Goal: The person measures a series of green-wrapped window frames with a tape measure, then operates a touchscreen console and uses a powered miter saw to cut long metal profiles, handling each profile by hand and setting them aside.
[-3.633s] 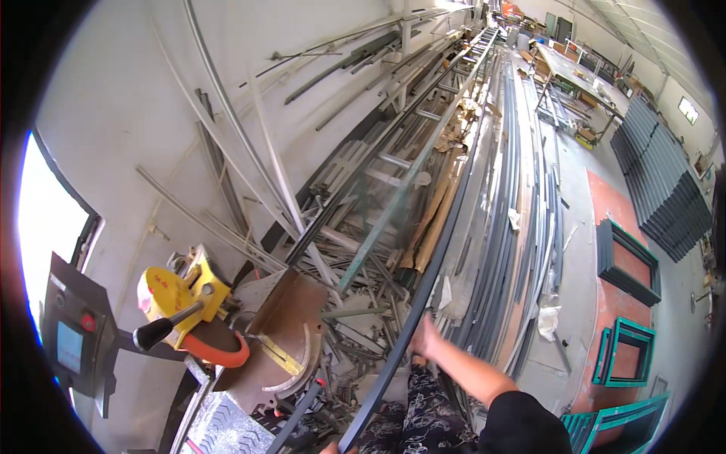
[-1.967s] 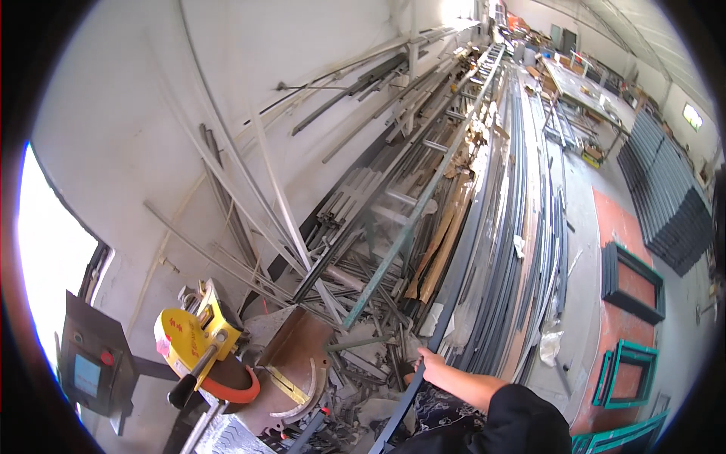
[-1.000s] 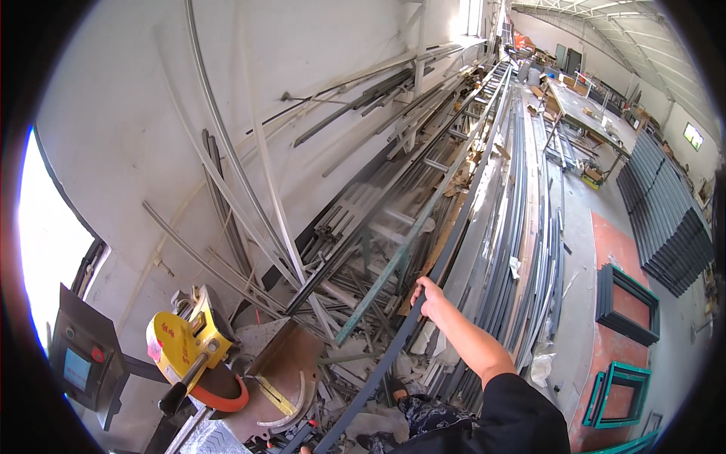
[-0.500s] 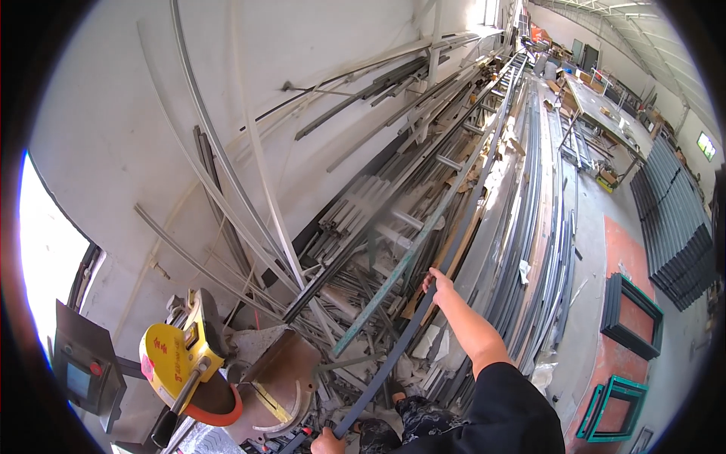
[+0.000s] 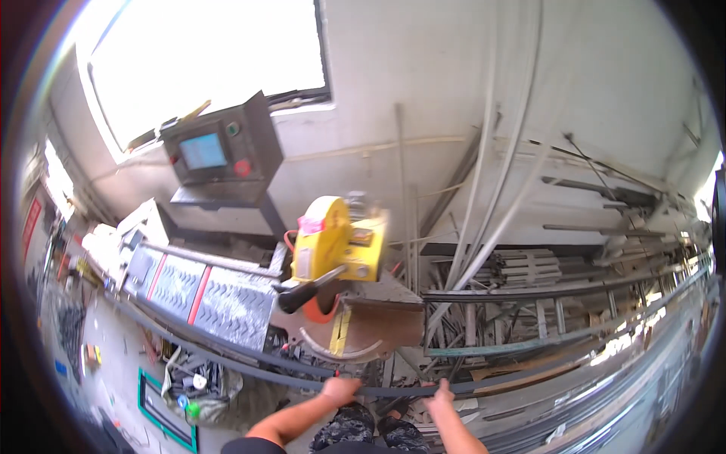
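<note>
A long dark grey metal bar [image 5: 397, 392] runs across in front of me, reaching far out on both sides. My left hand [image 5: 342, 389] is closed round it near the front of the saw. Farther right along the same bar, my right hand [image 5: 441, 396] grips it too, thumb side up. Just beyond the hands stands a cut-off saw with a yellow blade guard [image 5: 324, 240], a black handle and a brown metal table [image 5: 386, 324]. The bar passes on my side of the saw table, apart from the blade.
A grey feed table [image 5: 227, 306] with red strips extends left of the saw, and behind it stands a control box [image 5: 219, 147] with a screen. A metal ladder [image 5: 560, 314] and piled profiles lie right. A green-edged frame [image 5: 162, 412] and a bag of offcuts [image 5: 204, 382] lie lower left.
My view has swung left toward the saw and feed table. The bar now lies crosswise before me, and my hands, far apart earlier, are close together on it.
</note>
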Available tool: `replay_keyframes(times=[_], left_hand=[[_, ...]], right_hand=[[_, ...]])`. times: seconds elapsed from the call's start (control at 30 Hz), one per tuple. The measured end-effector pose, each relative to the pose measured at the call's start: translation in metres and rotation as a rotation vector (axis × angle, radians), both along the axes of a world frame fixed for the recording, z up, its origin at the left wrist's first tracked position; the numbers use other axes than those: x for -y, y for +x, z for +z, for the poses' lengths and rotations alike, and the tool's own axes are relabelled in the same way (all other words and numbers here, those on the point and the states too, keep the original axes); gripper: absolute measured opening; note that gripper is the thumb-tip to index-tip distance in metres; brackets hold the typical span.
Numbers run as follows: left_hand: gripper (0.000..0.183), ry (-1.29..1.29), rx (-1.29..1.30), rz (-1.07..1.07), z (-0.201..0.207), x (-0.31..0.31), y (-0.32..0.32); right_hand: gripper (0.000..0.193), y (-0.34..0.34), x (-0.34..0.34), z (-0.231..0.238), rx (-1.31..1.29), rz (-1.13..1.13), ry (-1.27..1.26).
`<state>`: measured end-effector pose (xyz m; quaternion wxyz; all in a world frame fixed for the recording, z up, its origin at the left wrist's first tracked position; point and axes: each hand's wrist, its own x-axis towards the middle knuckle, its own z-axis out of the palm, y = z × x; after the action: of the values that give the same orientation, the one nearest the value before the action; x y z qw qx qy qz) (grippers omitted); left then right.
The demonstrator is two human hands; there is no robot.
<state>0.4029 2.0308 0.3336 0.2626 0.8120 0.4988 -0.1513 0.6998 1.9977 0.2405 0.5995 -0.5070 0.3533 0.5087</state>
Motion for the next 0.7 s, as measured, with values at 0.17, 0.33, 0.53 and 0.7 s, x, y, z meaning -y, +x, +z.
replay_keyframes(times=[0.17, 0.33, 0.53, 0.7], left_hand=[[0.016, 0.066, -0.246, 0.197, 0.026, 0.026, -0.246], [0.018, 0.188, -0.348, 0.08, 0.052, 0.009, -0.276], [0.018, 0.426, -0.138, 0.108, -0.028, 0.035, -0.137], [0.041, 0.21, 0.106, -0.071, -0.015, 0.036, -0.019]], right_hand=[[0.029, 0.131, -0.001, 0.012, 0.32, 0.103, -0.009], [0.023, 0.29, 0.03, 0.019, 0.455, 0.007, 0.152], [0.02, 0.02, -0.018, 0.036, 0.266, 0.284, 0.043], [0.022, -0.017, 0.004, 0.016, 0.163, -0.078, -0.09]])
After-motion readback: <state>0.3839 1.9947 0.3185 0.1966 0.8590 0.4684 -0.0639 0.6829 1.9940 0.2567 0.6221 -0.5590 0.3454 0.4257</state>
